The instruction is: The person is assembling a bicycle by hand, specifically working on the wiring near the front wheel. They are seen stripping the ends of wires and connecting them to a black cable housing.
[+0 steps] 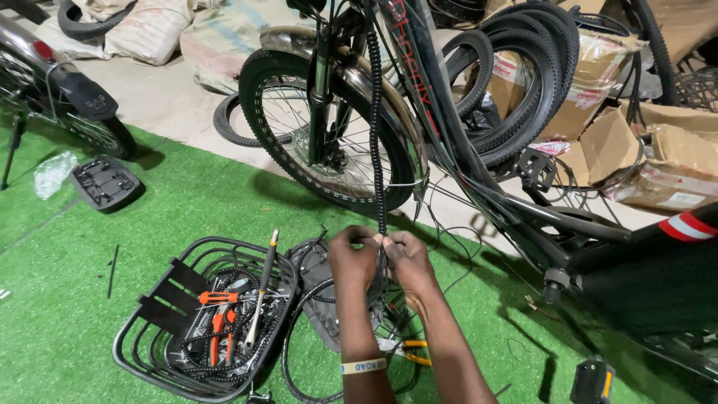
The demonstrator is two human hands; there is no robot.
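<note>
Both hands meet low at centre over the green turf (67, 299). The left hand (353, 258) and right hand (407, 258) have their fingers pressed together, pinching the lower end of a black coiled cable (374, 135) that hangs down from the bike (449, 150). Left of the hands sits a wire basket (149, 352) holding orange-handled pliers (218, 329) and a screwdriver (262, 288). Beyond stands the front wheel (329, 127), with spare tyres (531, 82) and cardboard boxes (673, 164) behind.
</note>
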